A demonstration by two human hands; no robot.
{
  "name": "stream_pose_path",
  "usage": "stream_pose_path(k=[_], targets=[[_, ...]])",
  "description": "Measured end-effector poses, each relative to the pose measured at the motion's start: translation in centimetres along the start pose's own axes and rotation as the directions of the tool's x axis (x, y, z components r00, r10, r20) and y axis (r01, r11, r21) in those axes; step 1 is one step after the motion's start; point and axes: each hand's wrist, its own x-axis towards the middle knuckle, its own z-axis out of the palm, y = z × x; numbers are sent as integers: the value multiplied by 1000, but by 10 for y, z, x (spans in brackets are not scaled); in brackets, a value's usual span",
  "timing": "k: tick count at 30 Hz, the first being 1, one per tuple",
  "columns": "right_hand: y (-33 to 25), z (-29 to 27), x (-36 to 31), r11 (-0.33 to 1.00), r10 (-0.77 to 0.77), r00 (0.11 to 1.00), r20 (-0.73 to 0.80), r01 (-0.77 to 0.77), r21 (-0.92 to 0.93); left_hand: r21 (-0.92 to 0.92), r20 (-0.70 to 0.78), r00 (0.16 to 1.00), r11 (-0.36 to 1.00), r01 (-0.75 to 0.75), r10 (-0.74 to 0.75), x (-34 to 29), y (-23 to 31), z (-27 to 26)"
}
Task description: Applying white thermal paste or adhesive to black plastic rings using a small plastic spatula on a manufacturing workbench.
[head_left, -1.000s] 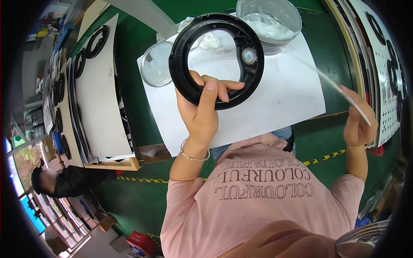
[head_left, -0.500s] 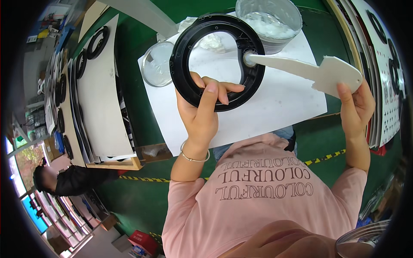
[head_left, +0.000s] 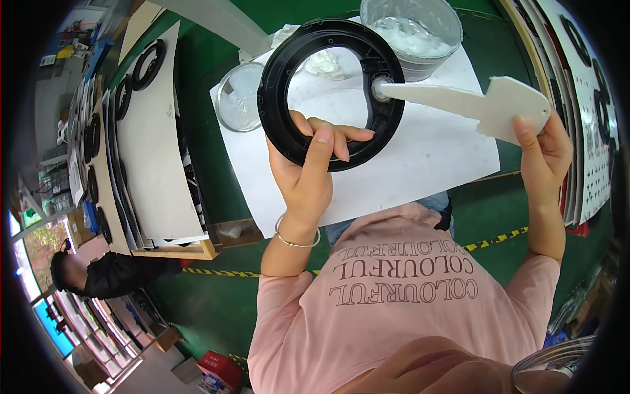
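Note:
My left hand (head_left: 315, 144) is closed round the lower rim of a black plastic ring-shaped part (head_left: 279, 85), which it holds up over the white sheet. My right hand (head_left: 548, 144) grips the broad end of a flat white spatula (head_left: 453, 102) between thumb and fingers. The spatula's narrow tip touches a round socket (head_left: 380, 88) on the ring's inner right side, where some pale paste shows. Behind the ring stands a metal can (head_left: 430, 69) holding white grease (head_left: 410, 37). A round clear lid (head_left: 239, 98) lies left of the ring.
A white sheet (head_left: 433, 141) covers the green table (head_left: 485, 39). Crumpled white tissue (head_left: 325, 64) shows through the ring. Stacked boards with black rings (head_left: 154, 144) stand at left, more boards (head_left: 584, 131) at right. A person in black (head_left: 125, 272) is at the far left.
My right hand has tilted the spatula's broad end slightly upward, its tip staying at the socket. The left hand and ring have hardly moved.

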Motion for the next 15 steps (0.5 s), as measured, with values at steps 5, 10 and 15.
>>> stream_pose_path(k=[5,10,15], targets=[[10,-12,8,995,-57,994,-90,49,-82,-11,-7,1000,1000,-10,10,0,2,0],[27,-19,27,984,-177,952,-248,181,-9,-12,-1,1000,1000,-16,16,-1,3,0],[57,-19,35,990,-131,956,-261,111,-90,-105,10,1000,994,24,-23,-1,7,0]])
